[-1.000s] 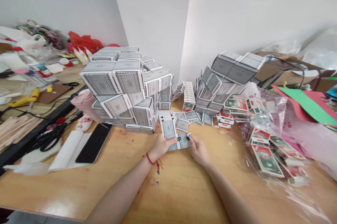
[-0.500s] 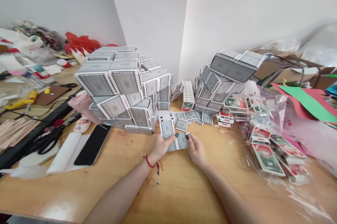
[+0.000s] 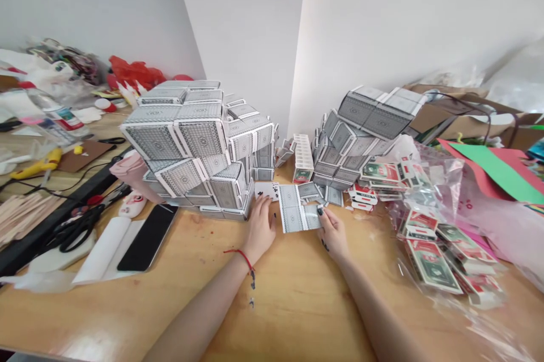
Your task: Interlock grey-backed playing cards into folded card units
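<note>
In the head view, my right hand pinches grey-backed playing cards, one upright and one crosswise, by their right end above the table. My left hand holds nothing; its fingers stretch forward to the face-up playing cards and appear to touch their near edge. Beyond the held cards lie more loose grey-backed cards. A large stack of boxes made of grey-backed cards stands to the left of my left hand. Another such stack rises at the back right.
Right of my hands, red and green card boxes lie on clear plastic. A black phone, a white paper roll and black scissors lie on the left. A yellow glue gun is farther left. A white wall backs the table.
My left hand has let go of the held cards and moved forward to the face-up cards. My right hand has moved right with the held cards.
</note>
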A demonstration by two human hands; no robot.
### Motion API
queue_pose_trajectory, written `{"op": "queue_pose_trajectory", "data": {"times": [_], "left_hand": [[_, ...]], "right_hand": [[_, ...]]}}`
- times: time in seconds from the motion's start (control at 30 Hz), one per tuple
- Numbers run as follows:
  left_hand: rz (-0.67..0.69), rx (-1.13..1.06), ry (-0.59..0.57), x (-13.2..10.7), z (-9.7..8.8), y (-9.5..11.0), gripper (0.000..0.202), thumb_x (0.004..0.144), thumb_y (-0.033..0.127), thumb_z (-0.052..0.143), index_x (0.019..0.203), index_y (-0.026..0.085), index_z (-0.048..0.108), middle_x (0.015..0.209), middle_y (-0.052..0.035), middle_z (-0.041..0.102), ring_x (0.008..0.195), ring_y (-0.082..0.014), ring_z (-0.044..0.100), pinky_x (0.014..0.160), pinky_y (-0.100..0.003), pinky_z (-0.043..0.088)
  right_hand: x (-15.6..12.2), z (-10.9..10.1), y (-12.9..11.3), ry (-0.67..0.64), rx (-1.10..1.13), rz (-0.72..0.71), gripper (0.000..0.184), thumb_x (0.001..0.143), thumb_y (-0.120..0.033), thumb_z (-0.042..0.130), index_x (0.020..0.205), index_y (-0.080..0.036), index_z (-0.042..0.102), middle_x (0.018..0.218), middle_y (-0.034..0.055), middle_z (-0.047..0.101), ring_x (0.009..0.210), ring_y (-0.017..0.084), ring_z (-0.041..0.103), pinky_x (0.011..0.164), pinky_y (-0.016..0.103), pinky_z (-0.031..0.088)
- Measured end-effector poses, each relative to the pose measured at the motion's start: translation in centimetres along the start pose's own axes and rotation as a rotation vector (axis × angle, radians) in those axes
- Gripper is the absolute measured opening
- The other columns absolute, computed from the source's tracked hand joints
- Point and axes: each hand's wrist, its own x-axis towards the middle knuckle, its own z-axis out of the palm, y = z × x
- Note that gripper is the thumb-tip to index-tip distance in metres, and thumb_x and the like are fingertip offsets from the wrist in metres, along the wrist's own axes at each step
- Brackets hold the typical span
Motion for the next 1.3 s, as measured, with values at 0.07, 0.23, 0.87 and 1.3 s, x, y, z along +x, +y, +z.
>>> {"op": "queue_pose_trajectory", "data": {"times": [0.07,0.23,0.87,1.3], "left_hand": [[0.044,0.125,-0.039,0.7,0.6,-0.6,0.05,0.077,0.012,0.045,0.126,0.013,0.034,0.132,-0.0136,0.037,0.128,-0.0247,0.024,0.104,-0.044,0.025],[0.044,0.283,-0.101,2.1,1.1,-1.6,0.043,0.081,0.011,0.038,0.124,0.012,0.036,0.125,-0.0152,0.046,0.121,-0.0238,0.038,0.1,-0.044,0.033],[0.274,0.168,0.111,1.6,-0.8,0.2,0.013,0.074,0.007,0.046,0.079,0.018,0.051,0.109,-0.0072,0.058,0.116,-0.0194,0.043,0.096,-0.041,0.037],[0.211,0.193,-0.086,0.0,-0.9,1.5,0.013,0.066,0.025,0.056,0.068,0.019,0.044,0.08,-0.0038,0.049,0.072,-0.0157,0.053,0.063,-0.029,0.045]], "right_hand": [[0.2,0.1,0.1,0.044,0.026,-0.032,0.036,0.071,-0.054,0.053,0.081,-0.02,0.053,0.037,-0.0108,0.029,0.027,0.005,0.022,0.03,0.02,0.016],[0.7,-0.5,0.6,0.042,0.141,-0.024,0.03,0.072,-0.049,0.056,0.07,-0.019,0.051,0.03,-0.0111,0.03,0.024,0.004,0.023,0.028,0.018,0.017],[1.7,-1.5,0.9,0.163,0.527,0.108,0.027,0.065,-0.032,0.066,0.057,-0.018,0.044,0.042,-0.0081,0.041,0.034,0.006,0.037,0.031,0.018,0.028],[1.9,-1.4,0.8,0.096,0.487,0.024,0.023,0.063,-0.031,0.067,0.076,-0.02,0.051,0.053,-0.0083,0.051,0.033,0.006,0.046,0.028,0.017,0.034]]}}
